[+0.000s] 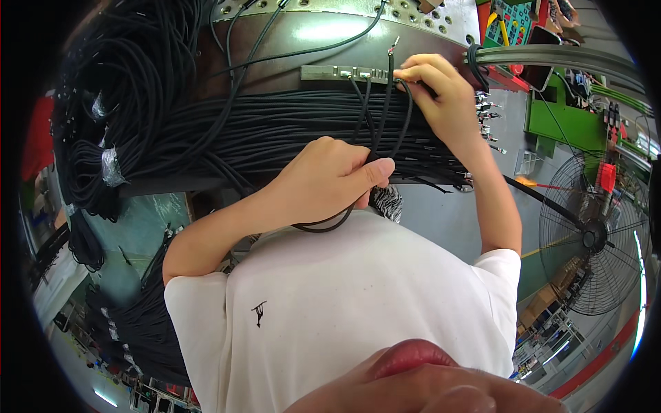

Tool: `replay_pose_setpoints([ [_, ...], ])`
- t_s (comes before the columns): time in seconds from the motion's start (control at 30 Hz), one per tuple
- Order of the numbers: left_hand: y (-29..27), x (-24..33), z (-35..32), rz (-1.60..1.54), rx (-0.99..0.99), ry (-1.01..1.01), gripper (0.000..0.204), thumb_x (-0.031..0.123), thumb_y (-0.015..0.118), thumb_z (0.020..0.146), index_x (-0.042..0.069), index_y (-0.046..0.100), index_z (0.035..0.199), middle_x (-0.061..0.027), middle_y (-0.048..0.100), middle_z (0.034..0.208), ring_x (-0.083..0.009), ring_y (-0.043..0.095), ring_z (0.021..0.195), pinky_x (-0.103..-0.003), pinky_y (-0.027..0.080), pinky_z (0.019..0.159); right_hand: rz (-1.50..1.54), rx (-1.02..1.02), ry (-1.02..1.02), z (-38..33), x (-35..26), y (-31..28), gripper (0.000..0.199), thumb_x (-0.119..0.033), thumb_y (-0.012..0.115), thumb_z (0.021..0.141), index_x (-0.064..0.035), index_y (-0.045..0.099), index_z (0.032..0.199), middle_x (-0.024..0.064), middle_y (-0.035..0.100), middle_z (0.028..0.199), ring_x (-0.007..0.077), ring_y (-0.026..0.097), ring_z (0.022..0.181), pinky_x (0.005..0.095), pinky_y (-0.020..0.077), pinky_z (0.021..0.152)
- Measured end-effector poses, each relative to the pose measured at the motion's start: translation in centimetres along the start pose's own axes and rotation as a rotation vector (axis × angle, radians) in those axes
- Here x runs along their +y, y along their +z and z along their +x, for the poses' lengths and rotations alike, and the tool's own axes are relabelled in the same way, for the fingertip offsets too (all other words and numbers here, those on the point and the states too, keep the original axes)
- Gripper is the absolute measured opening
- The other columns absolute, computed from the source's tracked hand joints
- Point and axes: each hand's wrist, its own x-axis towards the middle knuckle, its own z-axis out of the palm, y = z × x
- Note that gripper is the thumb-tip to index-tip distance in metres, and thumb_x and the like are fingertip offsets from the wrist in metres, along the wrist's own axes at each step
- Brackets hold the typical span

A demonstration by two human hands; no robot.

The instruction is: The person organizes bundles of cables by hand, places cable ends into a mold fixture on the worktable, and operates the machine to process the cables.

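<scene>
My left hand (330,175) is closed around several black cables (375,131), its thumb lying across them. These cables fan upward from the fist. Some of their ends sit in a narrow grey metal strip (320,73) with slots and small shiny metal parts. One cable stands up past the strip, its stripped wire end (393,47) bare at the top. At the right end of the strip my right hand (441,93) pinches a cable end between thumb and fingers; the fingers partly hide the tip. Below the left fist hangs a loop of cable (323,228).
A thick bundle of black cables (289,127) lies across the bench under my hands, coiled at the left with silvery wrapping (112,167). Behind is a perforated metal plate (330,5). A metal rail (551,55) juts out at right, and a floor fan (585,234) stands beyond.
</scene>
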Motion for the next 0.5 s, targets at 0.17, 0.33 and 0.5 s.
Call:
replay_pose_setpoints([
  [0.17,-0.1,1.6,1.0,0.295,-0.005,0.137,0.046,0.037,0.054,0.093,-0.001,0.065,0.070,-0.0054,0.055,0.049,-0.0164,0.048,0.041,-0.029,0.040,0.046,-0.504,-0.014,-0.280,0.2,0.2,-1.4,0.027,0.000,0.069,0.073,-0.0075,0.062,0.099,0.0046,0.062,0.092,0.0225,0.061,0.081,0.0334,0.0499,0.072],
  [0.33,-0.7,2.1,0.6,0.414,-0.009,0.121,0.045,0.036,0.058,0.091,-0.001,0.060,0.065,-0.0096,0.048,0.046,-0.0192,0.044,0.038,-0.033,0.033,0.041,-0.048,0.057,0.060,-1.3,0.9,-0.8,0.017,0.008,0.065,0.079,0.0009,0.060,0.094,0.0106,0.067,0.098,0.0186,0.065,0.085,0.0272,0.0517,0.074],
  [0.5,-2.0,2.6,-0.1,0.338,0.128,0.221,0.027,0.025,0.062,0.089,-0.001,0.067,0.090,-0.0078,0.057,0.054,-0.0125,0.051,0.045,-0.025,0.040,0.045,-0.035,0.028,0.050,-1.9,1.5,-0.6,0.017,0.008,0.064,0.079,0.0014,0.057,0.093,0.0113,0.067,0.097,0.0227,0.066,0.083,0.0288,0.0521,0.072],
])
